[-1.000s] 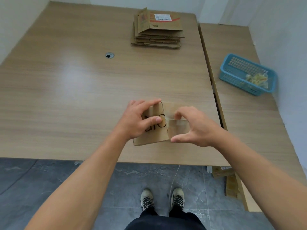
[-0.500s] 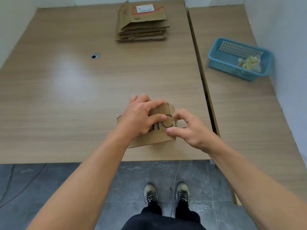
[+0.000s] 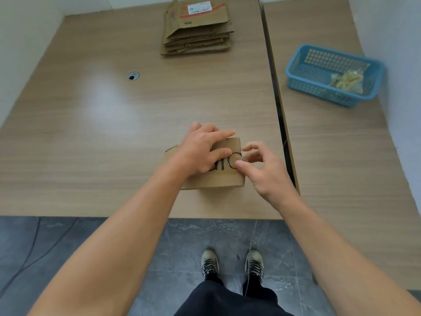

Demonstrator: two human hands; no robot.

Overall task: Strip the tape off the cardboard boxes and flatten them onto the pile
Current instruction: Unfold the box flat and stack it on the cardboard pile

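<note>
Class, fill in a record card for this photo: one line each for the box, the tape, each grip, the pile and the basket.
Box: brown cardboard with black lettering, lying on the table near its front edge
Tape: clear strip at the box's right edge
Left grip: hand pressing down on the box, fingers straight
Right grip: thumb and fingers appear to pinch the tape
Pile: flattened boxes, far side of the table
Basket: blue, on the neighbouring table, holding crumpled tape scraps
</note>
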